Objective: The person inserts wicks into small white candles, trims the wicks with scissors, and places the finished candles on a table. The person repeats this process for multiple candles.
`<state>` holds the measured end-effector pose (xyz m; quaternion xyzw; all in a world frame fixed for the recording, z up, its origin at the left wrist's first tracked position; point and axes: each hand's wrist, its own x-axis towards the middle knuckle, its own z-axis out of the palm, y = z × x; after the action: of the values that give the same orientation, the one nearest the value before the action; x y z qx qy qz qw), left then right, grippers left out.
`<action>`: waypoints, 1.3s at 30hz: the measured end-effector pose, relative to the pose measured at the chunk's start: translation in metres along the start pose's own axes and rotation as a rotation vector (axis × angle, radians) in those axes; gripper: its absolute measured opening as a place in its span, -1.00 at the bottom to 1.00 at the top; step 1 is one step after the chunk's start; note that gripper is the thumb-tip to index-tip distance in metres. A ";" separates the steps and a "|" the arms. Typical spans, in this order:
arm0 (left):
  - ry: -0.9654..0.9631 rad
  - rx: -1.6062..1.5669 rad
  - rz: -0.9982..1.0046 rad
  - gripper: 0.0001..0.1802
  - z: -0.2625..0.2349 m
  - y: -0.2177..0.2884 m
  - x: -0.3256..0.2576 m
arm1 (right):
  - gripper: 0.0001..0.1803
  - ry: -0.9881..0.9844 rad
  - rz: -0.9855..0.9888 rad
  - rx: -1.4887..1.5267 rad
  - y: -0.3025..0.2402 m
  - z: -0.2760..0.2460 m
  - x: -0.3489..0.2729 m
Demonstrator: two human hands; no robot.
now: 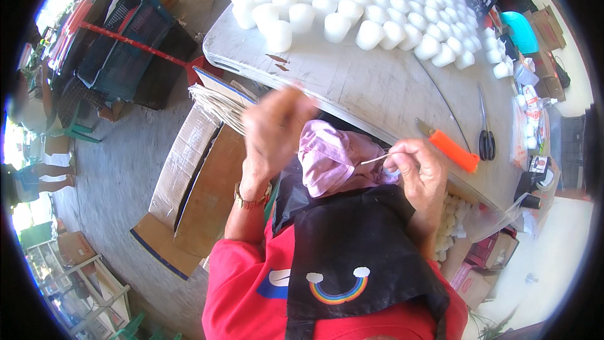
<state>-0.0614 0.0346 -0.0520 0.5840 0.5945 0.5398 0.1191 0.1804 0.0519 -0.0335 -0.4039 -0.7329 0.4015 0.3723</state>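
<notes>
My right hand [420,170] pinches a thin white candle wick [375,159] between thumb and fingers. The strand juts out to the left, over a crumpled pink cloth [330,160] on my lap. Motion blurs my left hand [277,129], raised near the table edge left of the cloth; whether its fingers hold anything does not show. Close beside it, a bundle of pale wicks [217,107] lies on the cardboard box [211,195]. An orange-handled knife [450,147] rests on the table, just right of my right hand.
Many white votive candles [336,27] stand across the far part of the table [371,82]. Black-handled scissors [484,132] and a thin dark rod [443,97] lie at right. Blue crates [135,50] stand on the floor to the left, with a red pole across them.
</notes>
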 end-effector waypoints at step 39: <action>0.014 -0.011 0.046 -0.48 0.052 -0.004 0.027 | -0.91 0.327 -0.243 -0.001 -0.021 0.013 0.020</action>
<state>-0.0313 0.0842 -0.0625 0.5931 0.5787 0.5497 0.1057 0.1551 0.0592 -0.0158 -0.3725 -0.7060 0.2823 0.5321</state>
